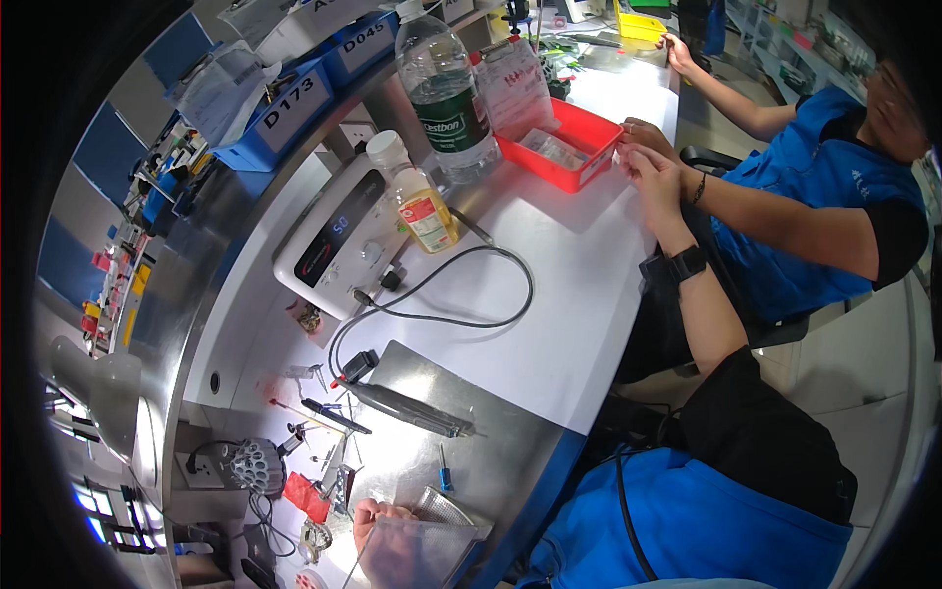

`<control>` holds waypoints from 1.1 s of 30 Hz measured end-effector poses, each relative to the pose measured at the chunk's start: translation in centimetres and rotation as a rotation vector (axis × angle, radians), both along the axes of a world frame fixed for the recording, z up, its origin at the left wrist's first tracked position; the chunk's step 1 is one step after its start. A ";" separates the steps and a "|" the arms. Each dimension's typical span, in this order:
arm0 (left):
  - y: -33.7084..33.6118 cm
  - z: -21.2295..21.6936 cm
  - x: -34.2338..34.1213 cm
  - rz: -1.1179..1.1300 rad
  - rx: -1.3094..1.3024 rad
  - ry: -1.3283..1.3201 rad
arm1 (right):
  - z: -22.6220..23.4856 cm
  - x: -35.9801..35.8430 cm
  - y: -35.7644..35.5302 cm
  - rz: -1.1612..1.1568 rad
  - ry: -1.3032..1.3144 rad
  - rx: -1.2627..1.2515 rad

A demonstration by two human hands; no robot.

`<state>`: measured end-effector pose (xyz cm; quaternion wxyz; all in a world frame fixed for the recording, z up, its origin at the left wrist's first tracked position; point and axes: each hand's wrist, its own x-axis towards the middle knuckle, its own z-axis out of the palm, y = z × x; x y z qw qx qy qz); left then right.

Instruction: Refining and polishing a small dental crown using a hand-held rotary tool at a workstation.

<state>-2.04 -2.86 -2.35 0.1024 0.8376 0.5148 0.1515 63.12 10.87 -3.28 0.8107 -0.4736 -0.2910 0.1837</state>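
Observation:
My right hand [655, 185], with a dark watch on its wrist, reaches to the right end of a red tray [559, 179]. Its fingertips are pinched together beside a co-worker's hand [643, 133]; whatever sits between them is too small to name. At the bottom, my left hand [381, 514] has curled fingers and is partly behind a clear panel [432, 552]. A metal mesh piece [442, 508] lies beside it. On the steel plate [510, 442] rest a grey rotary handpiece [407, 407] and a small blue-handled tool [445, 477].
A white control box [339, 236] is cabled to the handpiece. Near it stand a large water bottle [444, 108] and a small bottle of yellow liquid [422, 211]. Blue bins [275, 123] line the shelf at upper left. Another person in a blue vest [795, 236] sits at right.

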 end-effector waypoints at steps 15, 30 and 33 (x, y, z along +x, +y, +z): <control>-1.3 -2.0 -1.6 0.321 -0.375 -0.762 | 7.3 13.2 7.4 -0.401 -0.546 -0.510; 2.1 -2.5 -1.2 0.274 -0.422 -0.754 | 2.5 19.0 12.4 0.038 -0.521 -0.537; 3.4 -3.4 -0.4 0.253 -0.463 -0.759 | 2.2 19.2 12.6 0.101 -0.389 -0.531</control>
